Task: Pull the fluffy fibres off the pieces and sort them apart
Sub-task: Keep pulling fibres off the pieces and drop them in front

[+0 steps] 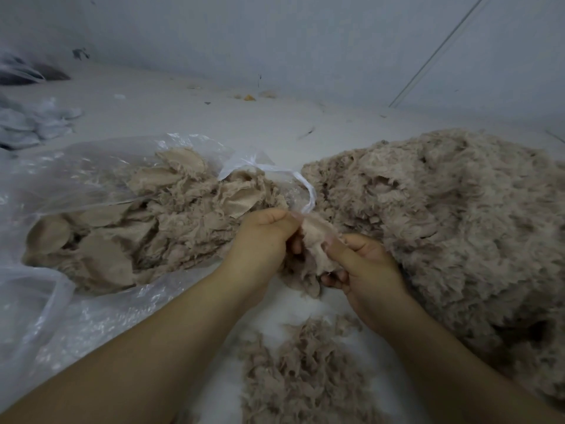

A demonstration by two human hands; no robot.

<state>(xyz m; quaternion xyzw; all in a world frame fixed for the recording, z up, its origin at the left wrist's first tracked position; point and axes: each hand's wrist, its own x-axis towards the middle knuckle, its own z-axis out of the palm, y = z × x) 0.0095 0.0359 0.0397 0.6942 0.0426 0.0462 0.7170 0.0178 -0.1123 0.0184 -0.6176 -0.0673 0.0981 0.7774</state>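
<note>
A beige fluffy fabric piece (318,249) was gripped by left hand (263,240) and right hand (363,264); stripped fibre heap (305,374) lay at six o'clock, large fluffy pile (452,221) remained at three.

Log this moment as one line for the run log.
left hand: grips fluffy piece | right hand: pinches same | pieces in plastic bag left | big fluffy pile right | loose fibres near

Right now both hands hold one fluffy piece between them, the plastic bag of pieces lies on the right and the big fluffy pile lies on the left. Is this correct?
Not quite: the sides are swapped. In the head view the plastic bag lies on the left and the big fluffy pile on the right. The left hand and right hand do hold one fluffy piece between them.
</note>
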